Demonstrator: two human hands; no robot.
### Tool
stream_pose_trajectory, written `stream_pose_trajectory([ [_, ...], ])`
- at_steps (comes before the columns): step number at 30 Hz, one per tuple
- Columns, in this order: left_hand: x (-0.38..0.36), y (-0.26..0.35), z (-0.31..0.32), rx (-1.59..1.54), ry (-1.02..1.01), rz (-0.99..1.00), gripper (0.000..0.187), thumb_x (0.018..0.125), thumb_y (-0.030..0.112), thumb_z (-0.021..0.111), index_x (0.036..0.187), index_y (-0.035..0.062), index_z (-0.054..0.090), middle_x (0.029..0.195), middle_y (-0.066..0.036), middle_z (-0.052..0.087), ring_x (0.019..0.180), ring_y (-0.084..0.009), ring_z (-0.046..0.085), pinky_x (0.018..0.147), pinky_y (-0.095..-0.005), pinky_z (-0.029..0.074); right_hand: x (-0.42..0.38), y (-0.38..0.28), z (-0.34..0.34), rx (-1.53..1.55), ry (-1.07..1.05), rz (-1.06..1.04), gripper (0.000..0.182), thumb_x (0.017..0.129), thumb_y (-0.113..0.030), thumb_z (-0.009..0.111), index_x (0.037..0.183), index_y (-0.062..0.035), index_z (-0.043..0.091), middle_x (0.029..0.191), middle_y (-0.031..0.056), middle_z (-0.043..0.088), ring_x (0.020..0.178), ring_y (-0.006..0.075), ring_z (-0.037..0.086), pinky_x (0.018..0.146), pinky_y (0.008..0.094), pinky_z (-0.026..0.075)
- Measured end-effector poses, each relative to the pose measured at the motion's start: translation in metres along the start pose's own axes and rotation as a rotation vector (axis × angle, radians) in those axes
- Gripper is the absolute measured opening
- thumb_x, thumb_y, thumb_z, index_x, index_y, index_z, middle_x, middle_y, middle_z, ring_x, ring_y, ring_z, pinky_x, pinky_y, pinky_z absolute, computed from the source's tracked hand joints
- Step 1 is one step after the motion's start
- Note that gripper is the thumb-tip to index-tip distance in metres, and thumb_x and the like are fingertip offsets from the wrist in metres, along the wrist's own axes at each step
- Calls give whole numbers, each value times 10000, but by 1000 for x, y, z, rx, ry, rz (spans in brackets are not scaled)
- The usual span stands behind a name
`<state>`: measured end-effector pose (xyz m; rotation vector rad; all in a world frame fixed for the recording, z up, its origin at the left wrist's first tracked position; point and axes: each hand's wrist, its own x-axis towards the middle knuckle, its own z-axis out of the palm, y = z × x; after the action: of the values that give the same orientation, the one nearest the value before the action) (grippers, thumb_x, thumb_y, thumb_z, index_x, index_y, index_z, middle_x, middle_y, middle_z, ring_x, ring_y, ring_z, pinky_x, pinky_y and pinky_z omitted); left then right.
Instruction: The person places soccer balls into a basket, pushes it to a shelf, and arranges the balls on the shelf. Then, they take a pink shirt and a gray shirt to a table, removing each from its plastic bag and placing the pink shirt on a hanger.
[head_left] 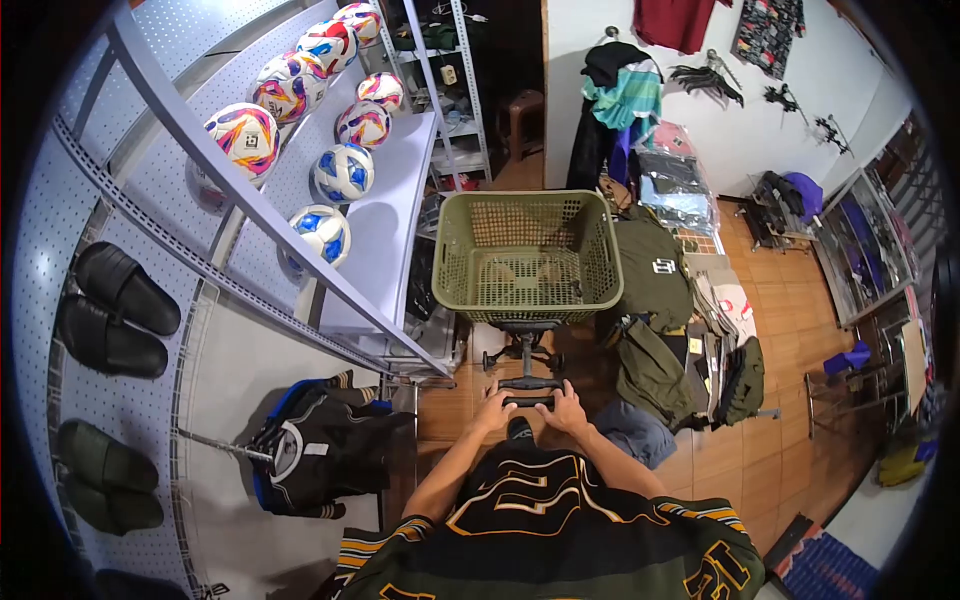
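Both of my hands grip the black handlebar [530,401] of a wheeled cart, close to my body. My left hand [492,408] is wrapped round its left end, and my right hand [566,409] round its right end. In front of the handle, an olive-green plastic basket [528,312] with perforated walls sits on the cart. Nothing lies inside the basket. Below it, the cart's small wheels [556,361] rest on the wooden floor.
Left stands a metal shelf [390,200] with several footballs [344,173]; black slides [125,290] and dark jerseys [320,450] hang nearby. Folded olive clothes [650,370] and jeans [637,435] lie right of the cart. A glass case [870,240] stands further right, a brown stool [520,125] behind.
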<state>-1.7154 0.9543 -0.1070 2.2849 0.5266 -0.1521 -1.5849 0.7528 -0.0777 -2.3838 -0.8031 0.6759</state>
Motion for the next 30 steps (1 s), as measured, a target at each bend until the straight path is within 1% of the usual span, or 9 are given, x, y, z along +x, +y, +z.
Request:
stream_pose_trajectory([
  [10, -161, 37, 52, -5, 57, -7, 372, 936, 287, 661, 1243, 77, 643, 1535, -321, 339, 1445, -465, 292, 1220, -516, 190, -155, 24, 46, 33, 15, -31, 664, 844, -497, 721, 1195, 43, 558, 1526, 386, 266, 1276, 571, 441, 1071, 557, 412],
  [16, -249, 46, 92, 26, -13, -101, 415, 930, 298, 686, 1283, 87, 636, 1592, -293, 259, 1427, -510, 306, 1211, -517, 223, -244, 36, 70, 50, -97, 49, 692, 841, -473, 728, 1280, 29, 544, 1570, 347, 211, 1329, 557, 381, 1111, 545, 376],
  [18, -281, 45, 99, -14, -56, -129, 430, 925, 311, 694, 1291, 92, 635, 1599, -293, 240, 1426, -514, 304, 1198, -526, 251, -274, 42, 85, 61, -108, 42, 707, 828, -478, 731, 1271, 38, 542, 1565, 373, 178, 1312, 596, 369, 1110, 569, 364],
  [19, -297, 50, 102, -42, -62, -193, 443, 893, 333, 730, 1268, 105, 672, 1588, -298, 257, 1407, -488, 362, 1168, -500, 325, -288, 46, 94, 46, -109, 38, 711, 827, -484, 728, 1270, 40, 542, 1562, 380, 170, 1307, 606, 366, 1111, 575, 358],
  [22, -334, 53, 100, -27, -171, -209, 457, 853, 350, 767, 1244, 122, 706, 1572, -300, 291, 1371, -452, 437, 1137, -459, 383, -330, 44, 111, 37, -158, 89, 733, 822, -510, 707, 1268, 48, 545, 1551, 411, 155, 1336, 613, 334, 1124, 581, 337],
  [23, -346, 53, 102, -4, -154, -225, 483, 793, 369, 818, 1190, 105, 739, 1545, -294, 348, 1326, -421, 505, 1126, -427, 402, -346, 43, 115, 36, -186, 102, 743, 831, -514, 695, 1295, 43, 532, 1559, 404, 132, 1327, 629, 328, 1126, 589, 329],
  [26, -375, 44, 106, 118, -252, -173, 534, 751, 378, 852, 1173, 71, 739, 1530, -276, 387, 1323, -416, 510, 1123, -435, 405, -386, 39, 119, 29, -311, 151, 773, 843, -529, 668, 1360, 22, 504, 1576, 396, 79, 1348, 644, 289, 1145, 593, 302],
  [28, -395, 39, 104, 122, -335, -163, 561, 716, 374, 878, 1142, 36, 742, 1442, -248, 512, 1270, -404, 562, 1096, -428, 437, -414, 38, 128, 31, -379, 192, 783, 841, -540, 663, 1369, 15, 502, 1575, 401, 71, 1366, 639, 270, 1158, 589, 283],
  [30, -415, 23, 107, 73, -433, -133, 558, 707, 360, 886, 1133, 30, 743, 1401, -234, 559, 1244, -399, 584, 1084, -425, 451, -440, 49, 148, 12, -377, 146, 793, 832, -557, 660, 1374, 1, 505, 1565, 416, 83, 1418, 618, 185, 1187, 606, 186],
])
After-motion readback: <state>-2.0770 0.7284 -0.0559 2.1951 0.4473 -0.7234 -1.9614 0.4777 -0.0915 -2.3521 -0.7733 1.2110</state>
